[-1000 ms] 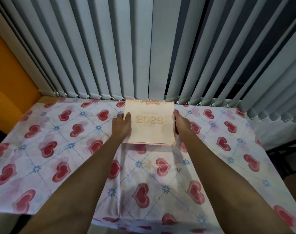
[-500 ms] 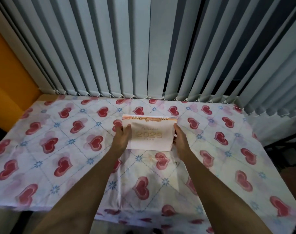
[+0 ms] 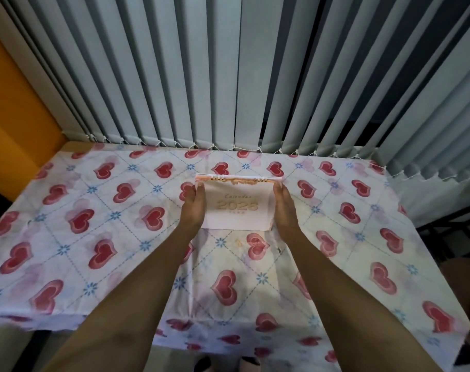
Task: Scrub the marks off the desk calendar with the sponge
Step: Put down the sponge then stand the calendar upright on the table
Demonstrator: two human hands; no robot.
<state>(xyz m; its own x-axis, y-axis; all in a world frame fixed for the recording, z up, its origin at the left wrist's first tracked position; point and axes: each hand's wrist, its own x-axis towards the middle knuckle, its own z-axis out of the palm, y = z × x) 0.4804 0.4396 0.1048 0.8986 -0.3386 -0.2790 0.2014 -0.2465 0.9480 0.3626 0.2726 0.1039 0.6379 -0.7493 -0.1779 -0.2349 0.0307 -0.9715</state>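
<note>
A small desk calendar (image 3: 238, 204) sits near the middle of the tabletop (image 3: 99, 218), toward its far side and a little short of the vertical blinds (image 3: 228, 71) that hang behind it. It is a spiral-bound, tent-style calendar: two groups of gold wire rings run through its top edge, with a white stack of pages showing just behind them. The front cover faces the person and leans back from its lower edge. The cover is pale pink to cream, with a wavy band of orange-brown along the top. In the middle, gold lettering reads "Calendar" in script above large numerals "2026", with a smaller line beneath that is too fine to read. No marks can be made out on the cover at this size.

The person's left hand (image 3: 192, 208) grips the calendar's left edge, thumb lying on the front of the cover near the top corner and the fingers tucked behind, out of sight. The right hand (image 3: 283, 208) holds the right edge in the same way, thumb up along the side of the cover. Both bare forearms reach in from the lower part of the view.

The tabletop is covered by a white cloth (image 3: 336, 237) printed with red hearts and small blue flowers on a dashed diamond grid; it is creased and faintly stained yellowish just in front of the calendar. An orange wall (image 3: 16, 108) stands at the left.
</note>
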